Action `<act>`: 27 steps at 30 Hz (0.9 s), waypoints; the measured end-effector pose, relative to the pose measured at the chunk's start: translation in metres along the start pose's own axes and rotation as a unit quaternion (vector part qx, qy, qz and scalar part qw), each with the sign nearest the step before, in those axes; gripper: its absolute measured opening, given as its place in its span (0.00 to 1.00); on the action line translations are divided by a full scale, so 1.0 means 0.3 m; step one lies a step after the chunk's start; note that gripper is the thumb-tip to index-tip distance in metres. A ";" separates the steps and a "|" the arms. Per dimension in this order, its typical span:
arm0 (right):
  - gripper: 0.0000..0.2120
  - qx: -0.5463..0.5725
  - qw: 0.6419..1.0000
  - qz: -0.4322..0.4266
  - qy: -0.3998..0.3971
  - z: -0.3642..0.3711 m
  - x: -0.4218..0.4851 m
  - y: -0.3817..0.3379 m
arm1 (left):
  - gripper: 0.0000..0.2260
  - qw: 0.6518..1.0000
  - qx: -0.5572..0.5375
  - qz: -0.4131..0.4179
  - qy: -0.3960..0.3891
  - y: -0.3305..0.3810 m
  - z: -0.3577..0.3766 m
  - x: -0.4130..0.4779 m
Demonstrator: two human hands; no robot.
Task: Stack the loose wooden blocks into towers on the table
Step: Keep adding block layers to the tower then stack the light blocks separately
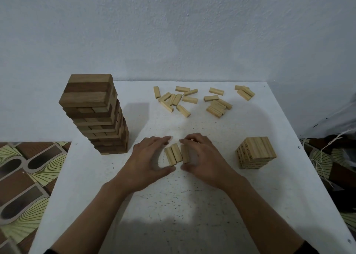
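- Three to a layer: bring the row of pale blocks (173,155) flush, long sides touching and ends level, in the middle of the desk (192,205) between the hands.
- Cups the row's left side with the left hand (148,161), fingers loosely curved past the far ends, thumb by the near ends; no firm grip to be seen.
- Pinches the third block (185,153) lengthwise with the right hand (205,157), fingers curled at its far end, thumb at its near end.
- Sits not quite flush against its neighbour; probably best closed by sliding along the desk, not lifting.
- Squeeze from both sides at once, then nudge the ends level before adding any crosswise layer; likely decides how true the tower stands.
- Plain light wood, long and narrow, square-cut, faint grain along the length; probably light and quick to skid on the smooth, white, dark-speckled top.
- Leaves many loose blocks (192,99) lying flat and scattered at the far side, well apart from the hands.
- Works between a tall tower (96,115) of mixed darker browns on the left and a short pale tower (255,152) on the right; keep wrists away from both.
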State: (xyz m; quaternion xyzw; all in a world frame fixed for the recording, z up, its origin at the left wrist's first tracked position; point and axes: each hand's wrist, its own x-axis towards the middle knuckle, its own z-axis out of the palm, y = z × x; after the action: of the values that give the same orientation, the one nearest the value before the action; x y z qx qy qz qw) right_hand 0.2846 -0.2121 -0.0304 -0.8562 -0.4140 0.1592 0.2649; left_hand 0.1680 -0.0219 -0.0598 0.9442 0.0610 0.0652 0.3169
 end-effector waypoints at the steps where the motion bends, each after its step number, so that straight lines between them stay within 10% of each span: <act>1: 0.35 0.003 1.000 -0.002 -0.016 -0.004 0.010 0.001 | 0.38 1.000 0.000 -0.003 0.005 0.007 0.006 0.005; 20: 0.36 0.056 0.998 -0.006 0.000 -0.007 0.022 0.012 | 0.34 0.998 -0.068 -0.002 0.014 0.043 -0.017 0.018; 27: 0.17 0.127 0.989 0.052 0.059 0.007 -0.007 0.007 | 0.36 0.991 -0.022 -0.086 0.101 0.121 0.064 -0.056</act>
State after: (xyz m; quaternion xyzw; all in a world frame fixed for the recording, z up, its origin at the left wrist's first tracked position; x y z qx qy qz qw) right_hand 0.2837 -0.2141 -0.0331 -0.8439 -0.3289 0.1736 0.3865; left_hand 0.1573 -0.0646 -0.0542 0.9167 0.1725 0.1338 0.3347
